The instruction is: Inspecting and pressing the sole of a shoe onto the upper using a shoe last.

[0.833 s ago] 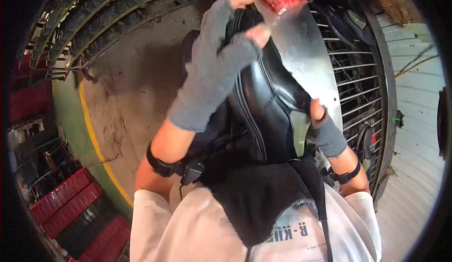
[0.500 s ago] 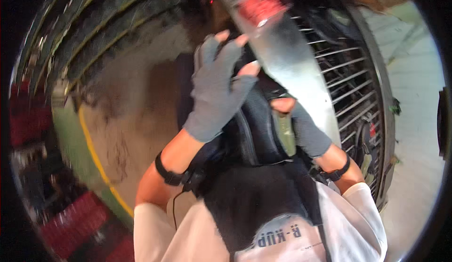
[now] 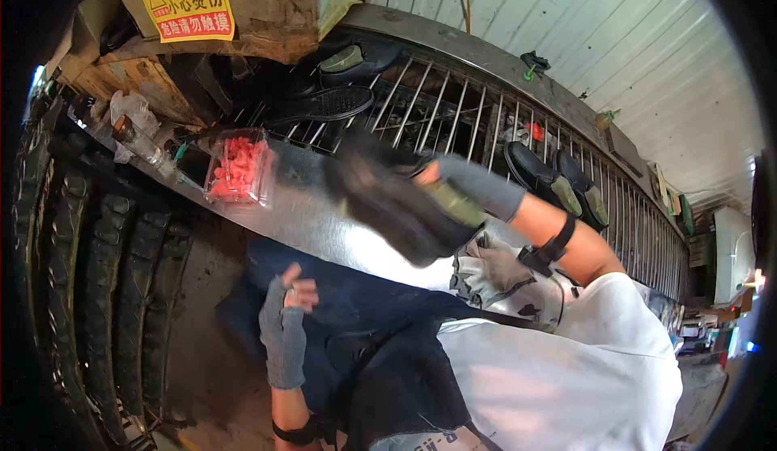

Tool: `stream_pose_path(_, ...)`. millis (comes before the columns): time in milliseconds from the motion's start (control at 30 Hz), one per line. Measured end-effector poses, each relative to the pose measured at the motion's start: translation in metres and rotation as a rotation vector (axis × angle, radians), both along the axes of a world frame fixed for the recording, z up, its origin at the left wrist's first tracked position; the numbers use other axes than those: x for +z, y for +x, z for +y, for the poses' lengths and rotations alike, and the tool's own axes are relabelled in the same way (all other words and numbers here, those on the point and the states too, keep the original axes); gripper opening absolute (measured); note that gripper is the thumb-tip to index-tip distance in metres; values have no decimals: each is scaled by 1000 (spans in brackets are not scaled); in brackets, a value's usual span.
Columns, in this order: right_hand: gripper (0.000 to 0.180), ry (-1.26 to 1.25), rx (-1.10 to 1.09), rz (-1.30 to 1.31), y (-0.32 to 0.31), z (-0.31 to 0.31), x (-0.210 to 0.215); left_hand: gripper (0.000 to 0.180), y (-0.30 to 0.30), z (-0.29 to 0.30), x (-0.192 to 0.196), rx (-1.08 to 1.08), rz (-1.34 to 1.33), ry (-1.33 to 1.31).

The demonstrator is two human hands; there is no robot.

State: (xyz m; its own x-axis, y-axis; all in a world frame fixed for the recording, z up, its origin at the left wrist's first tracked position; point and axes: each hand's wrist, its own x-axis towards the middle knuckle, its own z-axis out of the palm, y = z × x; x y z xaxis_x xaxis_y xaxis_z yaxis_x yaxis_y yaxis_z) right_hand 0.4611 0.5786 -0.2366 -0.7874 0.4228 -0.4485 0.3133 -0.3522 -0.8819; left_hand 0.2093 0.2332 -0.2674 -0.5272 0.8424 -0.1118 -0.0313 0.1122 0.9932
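Observation:
A black shoe (image 3: pixel 405 208) with an olive-green heel patch is in my right hand (image 3: pixel 469 184), which wears a grey fingerless glove. Motion smears the shoe, and it hangs tilted above the metal ledge (image 3: pixel 299 196). Most of my right fingers are hidden behind the shoe, with only a fingertip showing near its opening. My left hand (image 3: pixel 285 321), gloved the same way, is low over my dark apron with its fingers apart and nothing in them.
Beyond the ledge runs a metal bar rack (image 3: pixel 453 107) carrying a pair of black shoes (image 3: pixel 546 176) and a dark sole (image 3: pixel 324 104). On the ledge are a clear tub of red pieces (image 3: pixel 239 168), a glass bottle (image 3: pixel 142 143) and a crumpled grey cloth (image 3: pixel 494 269). Dark racks (image 3: pixel 105 289) stand left.
My view has swung right toward the rack. The shoe has gone from my lap to over the ledge in my right hand. My left hand has moved away from it and dropped.

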Motion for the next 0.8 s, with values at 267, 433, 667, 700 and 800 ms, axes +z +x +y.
stream_pose_path(267,79,1333,78,-989,47,88,-33,18,31,-24,-61,-66,569,-344)
stream_pose_path(433,58,1230,199,-103,-94,81,-98,23,24,-22,-66,-11,300,-431)
stream_pose_path(667,41,1642,272,-393,-198,108,-146,24,39,-15,-59,21,290,-376)
stream_pose_path(700,40,1684,158,-400,-184,118,-156,24,41,-10,-57,8,291,-287)
stream_pose_path(800,38,1649,333,-362,-183,69,-105,16,39,-34,-68,48,439,-254)
